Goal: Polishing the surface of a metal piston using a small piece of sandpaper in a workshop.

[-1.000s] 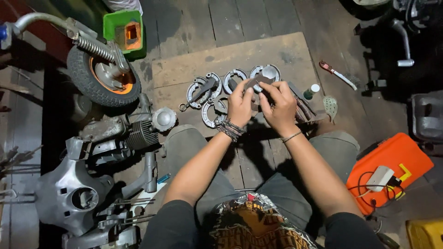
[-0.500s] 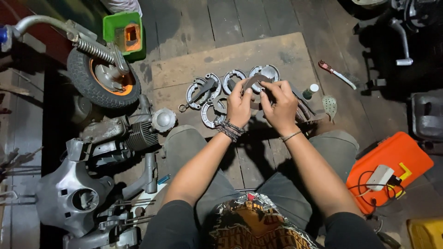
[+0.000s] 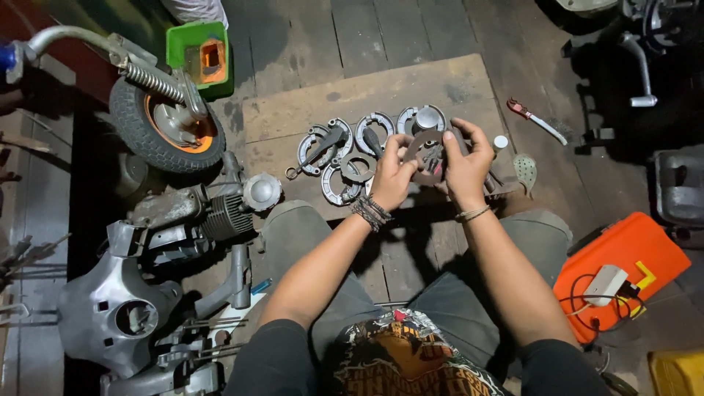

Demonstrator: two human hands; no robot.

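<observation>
My left hand [image 3: 392,176] and my right hand [image 3: 463,165] together hold a curved grey brake shoe assembly [image 3: 427,156] above a wooden board [image 3: 367,99]. Each hand grips one side of it, fingers curled around the rim. Several more brake shoes [image 3: 326,147] lie on the board just left of my hands, some paired into rings. One ring has a round metal cap [image 3: 427,117] in it, right behind my fingers. My knees frame the near end of the board.
A small wheel with an orange hub [image 3: 165,128] on a sprung fork lies at left, with an engine [image 3: 202,213] and a grey body shell [image 3: 110,312] below it. A green box [image 3: 198,55] is behind. An orange case [image 3: 623,268] and a red-handled tool [image 3: 535,117] lie at right.
Both hands have shifted slightly while turning the brake shoe assembly between them. Nothing else has moved.
</observation>
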